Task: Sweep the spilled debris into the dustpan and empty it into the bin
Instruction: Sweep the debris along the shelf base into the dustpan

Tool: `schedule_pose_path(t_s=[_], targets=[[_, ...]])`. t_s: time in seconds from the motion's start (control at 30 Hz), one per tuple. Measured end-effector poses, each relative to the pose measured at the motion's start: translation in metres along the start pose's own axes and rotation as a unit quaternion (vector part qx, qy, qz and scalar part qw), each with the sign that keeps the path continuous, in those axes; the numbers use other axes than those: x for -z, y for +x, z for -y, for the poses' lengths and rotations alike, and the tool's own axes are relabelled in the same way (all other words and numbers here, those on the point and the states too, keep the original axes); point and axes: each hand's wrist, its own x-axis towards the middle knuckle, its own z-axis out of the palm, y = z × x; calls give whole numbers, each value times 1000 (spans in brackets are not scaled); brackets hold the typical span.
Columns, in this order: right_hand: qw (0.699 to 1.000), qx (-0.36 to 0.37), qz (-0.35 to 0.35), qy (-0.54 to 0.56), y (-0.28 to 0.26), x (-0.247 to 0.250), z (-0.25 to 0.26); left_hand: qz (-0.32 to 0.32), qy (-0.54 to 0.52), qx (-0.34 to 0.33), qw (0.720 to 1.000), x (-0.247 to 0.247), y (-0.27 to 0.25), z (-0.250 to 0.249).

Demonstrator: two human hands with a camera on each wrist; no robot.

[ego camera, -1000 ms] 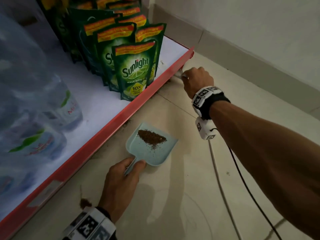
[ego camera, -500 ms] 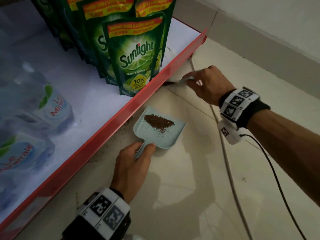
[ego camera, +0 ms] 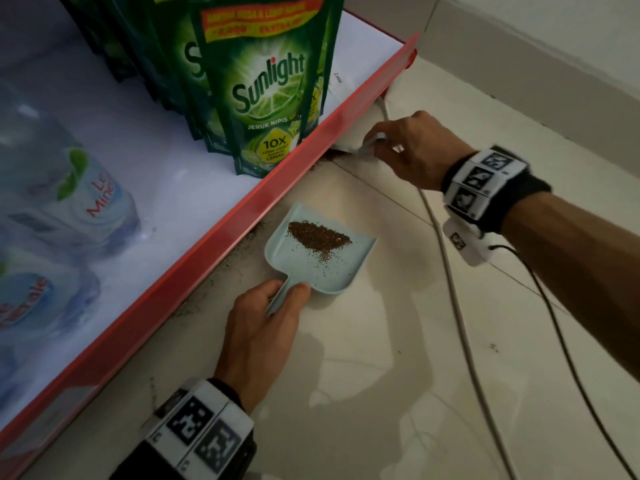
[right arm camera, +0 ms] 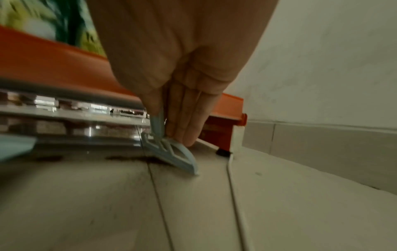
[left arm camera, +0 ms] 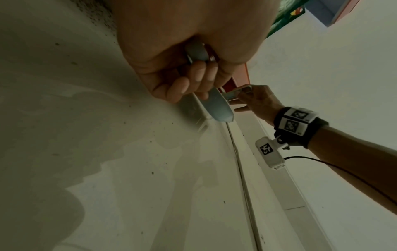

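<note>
A pale blue dustpan (ego camera: 325,268) lies flat on the tiled floor beside the shelf, with a brown heap of debris (ego camera: 317,234) in it. My left hand (ego camera: 266,317) grips its handle (left arm camera: 198,52), fingers curled round it. Farther along the shelf edge, my right hand (ego camera: 412,150) pinches the handle of a small pale blue brush (right arm camera: 171,151), whose head touches the floor just under the red shelf lip. A dark line of loose debris (right arm camera: 133,158) lies on the floor left of the brush head. The bin is not in view.
A low white shelf with a red front edge (ego camera: 207,244) runs along the left. It holds green Sunlight pouches (ego camera: 263,88) and packed water bottles (ego camera: 62,202). A white cable (ego camera: 453,299) crosses the floor on the right. A wall skirting (ego camera: 540,53) stands behind.
The right hand has drawn the brush back along the shelf edge toward the dustpan. The head view has come closer. The left hand and dustpan have stayed put.
</note>
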Motion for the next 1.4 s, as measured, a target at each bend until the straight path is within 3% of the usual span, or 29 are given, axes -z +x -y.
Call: schedule_pose_path(t_s=[0.1, 0.27, 0.47, 0.57, 0.73, 0.93, 1.1, 1.17, 1.23, 1.4], targets=[[999, -1, -40, -4, 6, 12, -4, 5, 3, -6, 1000, 0, -1, 2], [992, -123, -20, -34, 30, 8, -7, 6, 10, -12, 1000, 0, -4, 0], [1000, -16, 3, 7, 3, -10, 23, 7, 4, -21, 1000, 5, -8, -5], [999, 26, -21, 24, -6, -5, 28, 9, 3, -22, 1000, 8, -10, -4], [992, -103, -66, -25, 14, 0, 12, 4, 13, -19, 1000, 10, -15, -4], [988, -144, -37, 33, 17, -19, 26, 8, 18, -26, 999, 12, -19, -6], [999, -4, 5, 48, -4, -18, 60, 6, 19, -18, 1000, 17, -26, -3], [998, 31, -14, 44, -11, -12, 63, 7, 20, -15, 1000, 18, -28, -2], [998, -2, -48, 38, -8, -6, 53, 8, 24, -16, 1000, 18, -31, 0], [978, -197, -57, -35, 2, 1, 19, 14, 32, -28, 999, 17, -35, 1]])
